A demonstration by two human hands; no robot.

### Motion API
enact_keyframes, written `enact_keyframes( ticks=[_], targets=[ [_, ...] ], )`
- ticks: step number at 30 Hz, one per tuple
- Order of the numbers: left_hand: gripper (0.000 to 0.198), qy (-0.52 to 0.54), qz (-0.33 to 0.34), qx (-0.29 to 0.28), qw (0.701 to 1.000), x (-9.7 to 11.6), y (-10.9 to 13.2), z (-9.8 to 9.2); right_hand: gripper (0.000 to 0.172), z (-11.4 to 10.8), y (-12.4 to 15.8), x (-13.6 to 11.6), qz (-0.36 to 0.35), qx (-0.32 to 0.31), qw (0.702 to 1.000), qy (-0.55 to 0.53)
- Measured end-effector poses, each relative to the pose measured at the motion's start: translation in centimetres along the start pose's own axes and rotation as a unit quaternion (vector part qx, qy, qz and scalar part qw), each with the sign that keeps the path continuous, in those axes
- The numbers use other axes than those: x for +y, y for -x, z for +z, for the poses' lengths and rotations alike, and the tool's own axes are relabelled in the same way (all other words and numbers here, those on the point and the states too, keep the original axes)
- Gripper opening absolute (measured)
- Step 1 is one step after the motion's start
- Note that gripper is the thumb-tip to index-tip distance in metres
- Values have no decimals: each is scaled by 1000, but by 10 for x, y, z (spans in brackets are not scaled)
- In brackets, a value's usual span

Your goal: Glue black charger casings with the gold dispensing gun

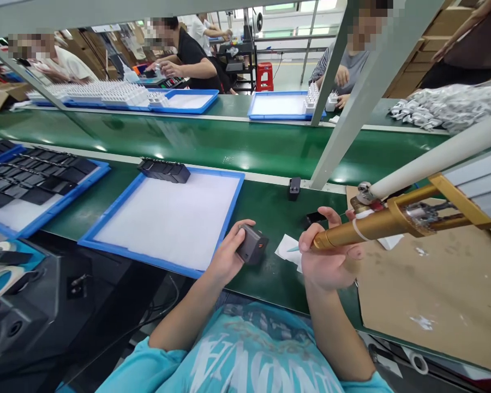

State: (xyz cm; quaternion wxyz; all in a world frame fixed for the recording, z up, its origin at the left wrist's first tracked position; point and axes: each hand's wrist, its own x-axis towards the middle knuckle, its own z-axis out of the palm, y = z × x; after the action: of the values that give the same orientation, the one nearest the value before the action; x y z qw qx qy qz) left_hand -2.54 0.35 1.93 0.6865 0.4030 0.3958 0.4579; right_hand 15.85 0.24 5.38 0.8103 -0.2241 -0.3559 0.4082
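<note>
A black box-shaped device (252, 245) is held between the thumb and fingers of my left hand (229, 250), over the green bench. My right hand (329, 256) is wrapped round the golden barrel of a tool (355, 230), whose thin bluish tip points left toward a white paper (287, 247) on the bench. The tip is apart from the black device. Behind my right hand lies a dark object (314, 218), partly hidden. Another small black device (294, 188) stands further back.
Left of my hands, a blue-rimmed tray (234, 204) holds a row of black units (163, 170). A fuller tray (102, 170) sits further left. Cardboard (429, 295) lies right. A slanted metal post (352, 114) rises ahead. People work across the bench.
</note>
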Motion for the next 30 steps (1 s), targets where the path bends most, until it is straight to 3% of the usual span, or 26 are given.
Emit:
enact_keyframes(
  ticks=[2, 4, 10, 15, 18, 19, 20, 21, 22, 23, 26, 30],
  targets=[
    [36, 139, -35, -45, 989, 5, 2, 7, 37, 0, 0, 0, -3, 0, 1000, 5],
    [33, 204, -46, -78, 975, 7, 3, 11, 38, -1, 0, 0, -4, 3, 1000, 12],
    [31, 217, -24, -104, 970, 9, 5, 14, 38, -1, -1, 0, -3, 10, 1000, 20],
    [39, 130, -8, -57, 990, 17, 3, -2, 40, -3, 0, 0, 3, 20, 999, 25],
    [45, -95, 48, 9, 994, 27, -16, -38, 42, -5, 1, 0, 17, 42, 998, 31],
    [45, -221, 77, 41, 971, 32, -28, -55, 41, -5, 1, 0, 23, 52, 998, 33],
    [45, -356, 108, 77, 925, 38, -41, -74, 41, -6, 1, 1, 26, 62, 997, 35],
    [44, -502, 129, 114, 848, 45, -56, -93, 41, -6, 1, 1, 27, 69, 997, 38],
    [44, -631, 142, 148, 748, 54, -72, -111, 41, -7, 1, 1, 26, 74, 996, 41],
    [43, -665, 146, 171, 713, 63, -88, -129, 42, -8, 1, 2, 24, 76, 996, 43],
    [40, -713, 151, 208, 652, 87, -131, -167, 43, -10, 1, 4, 30, 82, 995, 49],
    [38, -741, 159, 239, 607, 103, -158, -190, 44, -12, 0, 7, 32, 84, 995, 53]
  ],
)
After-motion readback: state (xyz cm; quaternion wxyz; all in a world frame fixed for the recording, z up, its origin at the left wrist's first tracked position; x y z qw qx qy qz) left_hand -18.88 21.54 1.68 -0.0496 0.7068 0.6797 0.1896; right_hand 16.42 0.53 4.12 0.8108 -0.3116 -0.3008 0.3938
